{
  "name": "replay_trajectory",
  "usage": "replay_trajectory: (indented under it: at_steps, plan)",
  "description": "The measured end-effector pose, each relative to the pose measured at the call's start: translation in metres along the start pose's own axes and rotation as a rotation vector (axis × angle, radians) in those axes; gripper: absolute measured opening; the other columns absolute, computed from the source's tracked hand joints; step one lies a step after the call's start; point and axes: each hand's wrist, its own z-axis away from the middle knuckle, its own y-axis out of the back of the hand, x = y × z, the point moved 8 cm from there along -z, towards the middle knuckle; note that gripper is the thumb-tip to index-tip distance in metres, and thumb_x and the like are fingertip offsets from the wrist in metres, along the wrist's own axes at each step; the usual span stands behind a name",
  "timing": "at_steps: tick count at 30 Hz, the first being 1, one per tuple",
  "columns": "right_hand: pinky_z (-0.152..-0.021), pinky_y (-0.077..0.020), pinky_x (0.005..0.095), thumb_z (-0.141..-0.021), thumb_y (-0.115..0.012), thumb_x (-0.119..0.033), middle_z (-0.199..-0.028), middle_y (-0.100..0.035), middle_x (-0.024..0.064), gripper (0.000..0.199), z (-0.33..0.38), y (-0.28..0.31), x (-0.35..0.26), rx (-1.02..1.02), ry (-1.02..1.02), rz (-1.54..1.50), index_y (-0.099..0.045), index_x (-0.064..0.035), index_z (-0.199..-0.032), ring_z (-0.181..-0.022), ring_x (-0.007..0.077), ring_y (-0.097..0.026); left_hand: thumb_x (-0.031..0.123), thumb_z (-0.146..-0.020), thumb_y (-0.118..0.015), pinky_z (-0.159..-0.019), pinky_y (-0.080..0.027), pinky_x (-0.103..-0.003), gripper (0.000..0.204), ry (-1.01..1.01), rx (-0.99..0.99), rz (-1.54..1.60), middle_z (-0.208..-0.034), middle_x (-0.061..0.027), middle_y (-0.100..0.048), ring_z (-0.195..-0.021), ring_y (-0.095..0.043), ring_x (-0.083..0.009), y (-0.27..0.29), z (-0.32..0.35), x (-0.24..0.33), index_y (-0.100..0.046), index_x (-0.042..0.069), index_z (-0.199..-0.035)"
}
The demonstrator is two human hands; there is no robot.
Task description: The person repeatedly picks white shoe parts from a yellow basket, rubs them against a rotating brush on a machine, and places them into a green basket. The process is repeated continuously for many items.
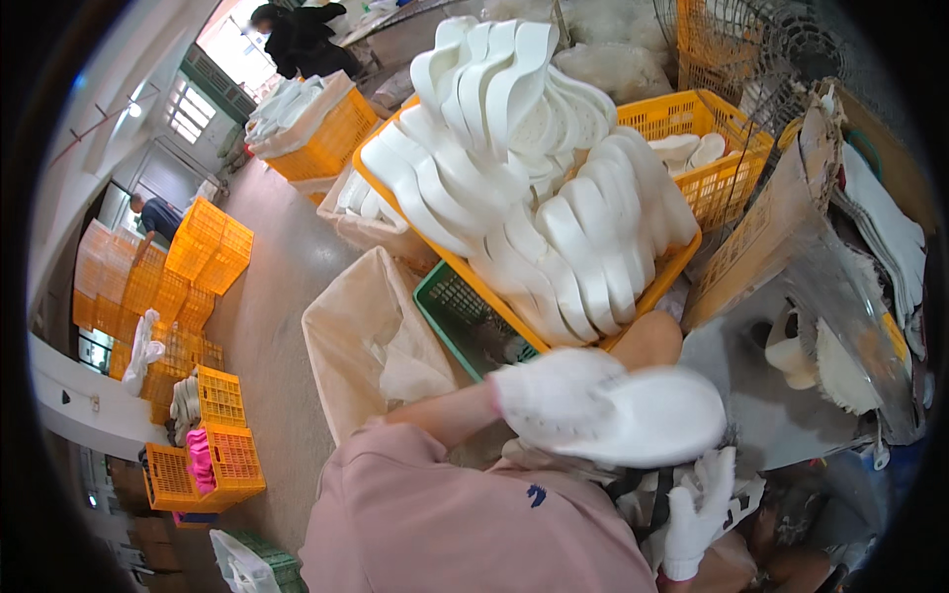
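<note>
My left hand, in a white knit glove, grips one end of a white shoe insole. The insole is smeared by motion, and its broad rounded end points right. My right hand, also gloved, is below it with the fingers apart and nothing in them. Beyond my hands, a yellow crate is heaped with rows of nested white insoles. The insole in my left hand is just in front of that crate's near corner.
A cream-lined bin and a green crate stand left of the heap. Torn cardboard and a grey surface lie to the right. More yellow crates are stacked far left. Two other people are in the background.
</note>
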Motion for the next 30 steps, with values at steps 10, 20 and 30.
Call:
replay_trajectory:
  at_steps: [10,20,30]
  plan:
    - [-0.097,-0.0545,0.0394,-0.105,-0.061,-0.015,-0.121,-0.071,0.0195,0.035,0.074,0.107,-0.03,0.684,-0.324,0.511,-0.063,0.006,-0.134,-0.112,0.0273,-0.068,0.028,-0.108,-0.066,-0.109,-0.053,-0.043,0.036,0.511,-0.389,1.843,-0.128,-0.0143,-0.073,-0.122,-0.068,-0.0277,-0.255,-0.169,0.087,-0.068,0.005,-0.136]
    - [-0.083,-0.0575,0.0518,-0.094,-0.058,-0.011,-0.093,-0.072,0.0305,0.041,-0.081,0.135,-0.052,0.666,0.19,0.447,-0.06,0.0041,-0.132,-0.094,0.0489,-0.072,0.04,-0.109,-0.059,-0.105,-0.054,-0.036,0.054,0.231,-0.357,1.529,-0.137,-0.0087,-0.071,-0.121,-0.069,-0.024,-0.28,-0.35,0.069,-0.06,-0.001,-0.146]
    - [-0.1,-0.0557,0.0481,-0.093,-0.068,-0.041,-0.119,-0.072,0.0308,0.048,-0.149,0.163,-0.015,0.477,-0.09,0.563,-0.072,-0.0011,-0.119,-0.114,0.0487,-0.068,0.013,-0.099,-0.073,-0.094,-0.055,-0.03,0.046,0.233,-0.374,0.813,-0.128,-0.0058,-0.071,-0.109,-0.067,-0.0129,-0.202,-0.249,0.071,-0.063,-0.007,-0.138]
